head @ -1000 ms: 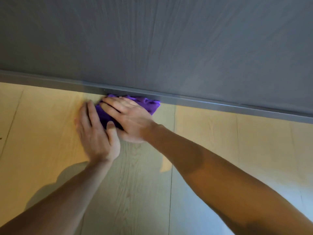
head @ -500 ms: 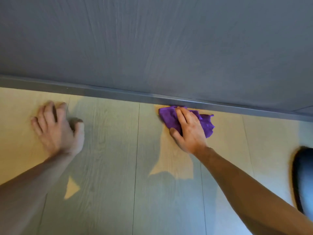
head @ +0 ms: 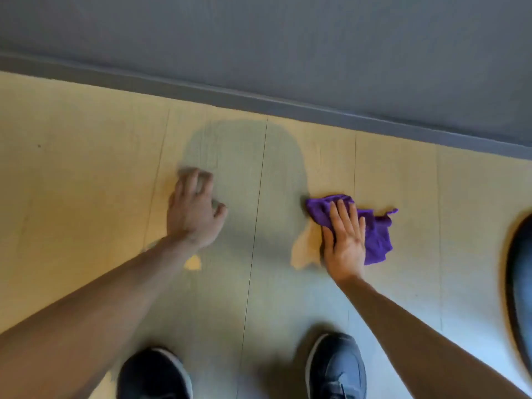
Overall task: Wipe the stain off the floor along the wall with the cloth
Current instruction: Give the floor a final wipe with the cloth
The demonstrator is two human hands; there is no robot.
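The purple cloth [head: 374, 234] lies bunched on the pale wood-grain floor [head: 86, 168], well out from the grey baseboard [head: 259, 100] that runs along the foot of the grey wall [head: 288, 38]. The right hand [head: 344, 240] rests flat on the cloth's left half, fingers extended and together, palm pressing down; it pins the fabric and does not clutch it. The cloth's right half trails loose beyond the hand.

The left hand [head: 194, 211] is planted on bare floor well apart from the cloth. Its fingers are curled, it holds nothing, and it appears to serve as a brace. Motion blur softens its fingertips.

No distinct stain is discernible; the darker patch between the hands reads as shadow.

Two dark shoes [head: 335, 367] stand at the lower edge of the view, and a dark rounded object [head: 521, 283] cuts in at the right edge.

Recommended technique for the wiping step:
- Gather the trailing half under the palm so the full pad bears on the floor.
- Keep pressure even through the flat fingers.
- Stroke parallel to the baseboard, since the task area lies along the wall.
- Keep body weight on the bracing hand, not on the cloth.
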